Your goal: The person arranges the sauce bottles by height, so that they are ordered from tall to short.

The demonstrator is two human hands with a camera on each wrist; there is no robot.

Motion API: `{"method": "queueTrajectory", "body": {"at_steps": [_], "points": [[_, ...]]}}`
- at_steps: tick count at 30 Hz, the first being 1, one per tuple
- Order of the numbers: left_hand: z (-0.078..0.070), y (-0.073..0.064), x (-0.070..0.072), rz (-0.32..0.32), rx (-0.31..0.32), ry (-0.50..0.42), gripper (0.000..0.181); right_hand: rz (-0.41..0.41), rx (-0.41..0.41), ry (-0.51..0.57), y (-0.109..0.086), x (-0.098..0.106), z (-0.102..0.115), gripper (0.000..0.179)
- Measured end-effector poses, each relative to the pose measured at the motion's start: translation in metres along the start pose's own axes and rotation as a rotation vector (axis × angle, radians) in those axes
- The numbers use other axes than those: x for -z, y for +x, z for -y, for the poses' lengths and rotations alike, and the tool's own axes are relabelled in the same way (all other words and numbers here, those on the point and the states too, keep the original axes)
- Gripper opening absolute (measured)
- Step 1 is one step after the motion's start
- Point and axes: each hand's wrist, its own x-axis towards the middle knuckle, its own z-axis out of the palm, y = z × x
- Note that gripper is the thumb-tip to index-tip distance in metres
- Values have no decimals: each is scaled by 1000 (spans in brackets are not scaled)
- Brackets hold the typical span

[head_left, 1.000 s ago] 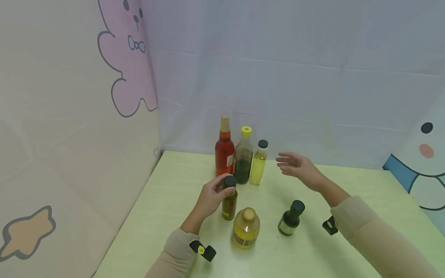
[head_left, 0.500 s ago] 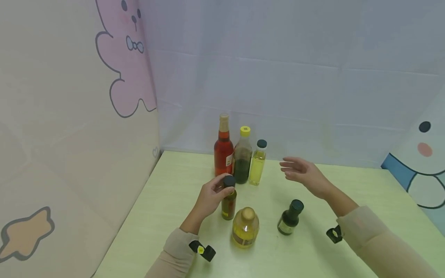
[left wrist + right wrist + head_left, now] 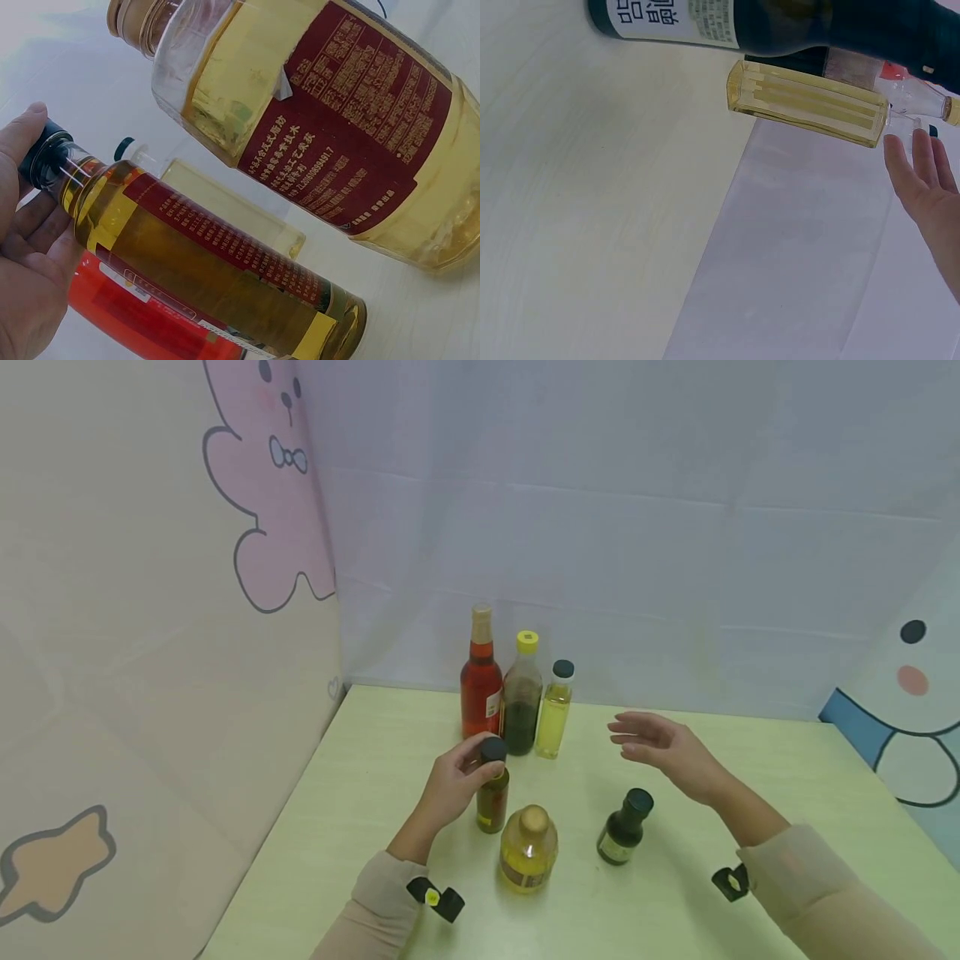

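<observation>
My left hand (image 3: 453, 783) pinches a small oil bottle (image 3: 492, 802) by its dark cap, fingers behind and thumb in front. In the left wrist view this oil bottle (image 3: 217, 259) shows amber oil and a dark red label. My right hand (image 3: 663, 750) is held in the air with relaxed fingers, holding nothing. It is nearest the slim bottle of pale yellow oil (image 3: 553, 720) with a dark cap, which stands to its left. Below it stands a short dark green bottle (image 3: 624, 831), whose pale label shows in the right wrist view.
A round-shouldered jug of yellow oil (image 3: 528, 856) with a gold cap stands in front, just right of the held bottle. At the back a tall red bottle (image 3: 480, 693) and a yellow-capped dark bottle (image 3: 522, 706) stand side by side. Fabric walls (image 3: 600, 527) enclose the table (image 3: 360, 802).
My right hand has drawn a little to the right and toward me, away from the slim oil bottle. My left hand stays on the small bottle's cap. The view has shifted slightly.
</observation>
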Motion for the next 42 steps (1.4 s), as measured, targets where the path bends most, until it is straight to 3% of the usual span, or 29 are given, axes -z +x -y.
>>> {"method": "queueTrajectory", "body": {"at_steps": [6, 14, 25, 31, 42], "points": [[0, 1, 1, -3, 7, 16, 43, -4, 2, 3, -7, -1, -2, 48], [-1, 3, 1, -2, 64, 20, 42, -1, 9, 1, -17, -3, -2, 46], [-1, 1, 1, -5, 27, -2, 43, -2, 63, 22, -32, -5, -5, 42], [-1, 1, 0, -8, 52, 9, 43, -4, 56, 19, -40, -7, -5, 40], [-25, -5, -1, -6, 55, -9, 39, 10, 80, 40, -53, -8, -9, 36]]}}
